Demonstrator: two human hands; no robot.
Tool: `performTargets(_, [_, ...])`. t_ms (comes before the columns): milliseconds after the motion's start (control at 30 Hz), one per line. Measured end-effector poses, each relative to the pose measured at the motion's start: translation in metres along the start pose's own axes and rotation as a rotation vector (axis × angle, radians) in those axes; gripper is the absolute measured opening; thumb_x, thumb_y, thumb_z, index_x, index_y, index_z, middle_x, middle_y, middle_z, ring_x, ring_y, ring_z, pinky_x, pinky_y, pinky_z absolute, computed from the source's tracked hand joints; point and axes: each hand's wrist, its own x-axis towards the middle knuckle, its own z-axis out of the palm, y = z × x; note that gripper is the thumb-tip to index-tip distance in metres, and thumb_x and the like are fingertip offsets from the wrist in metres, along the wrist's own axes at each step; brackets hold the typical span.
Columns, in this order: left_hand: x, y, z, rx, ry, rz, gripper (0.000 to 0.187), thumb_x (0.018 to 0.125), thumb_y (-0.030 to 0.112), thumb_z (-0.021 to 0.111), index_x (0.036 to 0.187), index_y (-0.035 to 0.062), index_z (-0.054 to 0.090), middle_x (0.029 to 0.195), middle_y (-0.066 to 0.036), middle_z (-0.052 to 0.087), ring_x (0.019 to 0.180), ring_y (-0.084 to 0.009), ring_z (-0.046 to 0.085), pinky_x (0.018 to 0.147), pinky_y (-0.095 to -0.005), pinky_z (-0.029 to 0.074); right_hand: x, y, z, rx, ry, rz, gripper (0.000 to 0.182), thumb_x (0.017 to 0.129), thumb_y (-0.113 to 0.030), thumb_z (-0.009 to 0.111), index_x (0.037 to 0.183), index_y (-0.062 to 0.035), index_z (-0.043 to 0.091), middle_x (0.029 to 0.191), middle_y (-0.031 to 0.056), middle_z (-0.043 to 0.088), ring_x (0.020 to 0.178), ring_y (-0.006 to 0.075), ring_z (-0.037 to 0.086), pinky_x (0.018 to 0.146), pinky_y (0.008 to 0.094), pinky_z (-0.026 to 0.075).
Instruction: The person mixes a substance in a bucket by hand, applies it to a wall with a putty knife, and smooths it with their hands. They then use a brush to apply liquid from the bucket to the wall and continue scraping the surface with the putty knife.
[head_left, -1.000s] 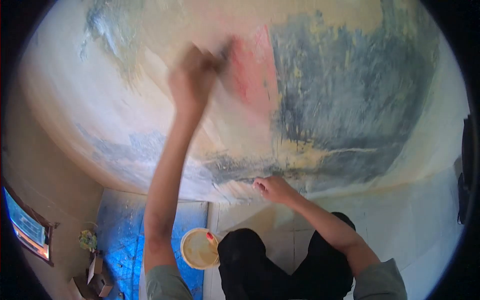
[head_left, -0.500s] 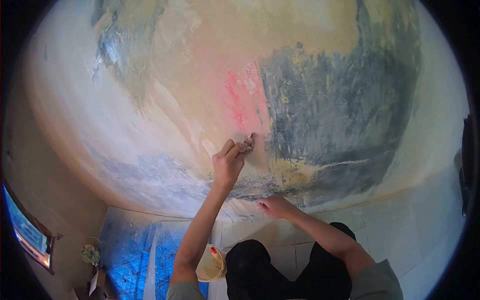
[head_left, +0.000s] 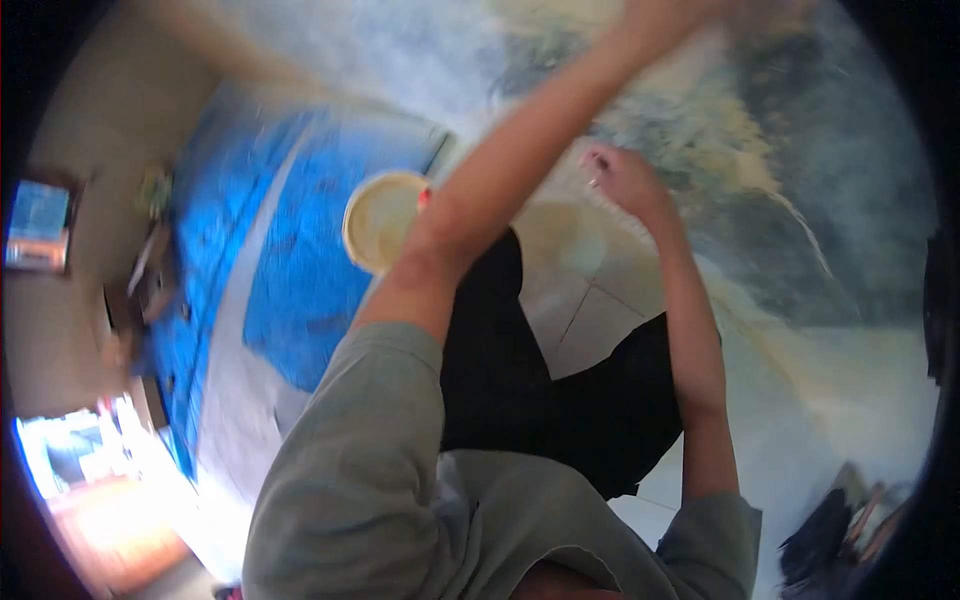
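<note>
My left hand is at the top edge of the view, in front of the painted wall. Motion smears it and its fingers run out of sight, so I cannot see what is in it. My right hand is lower, close to the foot of the wall, with its fingers curled closed. Whatever those fingers hold, if anything, is too small to make out. Beside my left forearm stands a pale yellow bucket, with a red object at its rim, partly behind the arm.
A blue sheet with a grey strip covers the floor at left. Pale tiles lie between my black-trousered legs. Boxes stand along the left wall, below a small window. A dark heap lies at lower right.
The view has swung down and left, bringing in more floor and my shirt. My left hand, earlier pressing a crumpled rag to the wall's pink patch, now blurs at the top edge. My right hand stays curled.
</note>
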Motion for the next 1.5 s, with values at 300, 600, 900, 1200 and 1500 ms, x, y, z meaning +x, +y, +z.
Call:
performTargets(300, [-0.197,-0.054,-0.067,-0.028,0.163,-0.722,0.02,0.055,0.011,0.084,0.064,0.0041,0.068,0.061,-0.013,0.063,0.056,-0.028,0.063,0.055,-0.0332,0.048,-0.013,-0.032,0.022,-0.272,-0.386,0.119,0.028,0.088,-0.024,0.058,0.094,0.0028,0.063,0.096,0.0236,0.064,0.091,0.041,0.061,0.08,0.044,0.047])
performTargets(600, [-0.206,-0.03,-0.035,0.026,-0.028,-0.843,0.018,0.058,0.017,0.081,0.066,0.0068,0.068,0.069,-0.013,0.066,0.067,-0.0306,0.066,0.062,-0.0396,0.052,-0.02,-0.222,-0.006,-0.115,-0.476,-0.279,0.016,0.087,-0.017,0.062,0.093,-0.0016,0.06,0.08,0.0117,0.062,0.07,0.0241,0.059,0.065,0.0329,0.045])
performTargets(900, [-0.217,-0.006,-0.063,0.038,-0.649,-0.327,0.013,0.064,0.017,0.067,0.075,0.01,0.069,0.09,-0.011,0.067,0.084,-0.0301,0.066,0.067,-0.0426,0.051,0.127,-0.189,0.178,-0.6,-0.517,-0.591,0.022,0.076,-0.014,0.068,0.096,-0.0053,0.064,0.077,0.0119,0.064,0.084,0.0302,0.064,0.071,0.042,0.05])
performTargets(1200, [-0.221,-0.025,-0.087,0.141,-0.428,-0.385,0.015,0.062,0.018,0.068,0.073,0.0083,0.065,0.083,-0.01,0.065,0.079,-0.0314,0.065,0.067,-0.0436,0.051,0.137,-0.16,0.215,-0.844,-0.596,-0.849,0.019,0.068,-0.018,0.075,0.084,-0.0081,0.073,0.083,0.0107,0.07,0.082,0.0285,0.068,0.067,0.0413,0.054])
performTargets(1500, [-0.225,-0.012,-0.073,0.15,-0.571,-0.257,0.013,0.068,0.015,0.064,0.078,0.0079,0.064,0.084,-0.009,0.062,0.076,-0.0313,0.066,0.064,-0.0437,0.052,0.112,-0.21,0.184,-0.626,-0.636,-0.598,0.015,0.063,-0.013,0.061,0.07,-0.0029,0.07,0.069,0.0157,0.066,0.07,0.0308,0.066,0.064,0.0417,0.053])
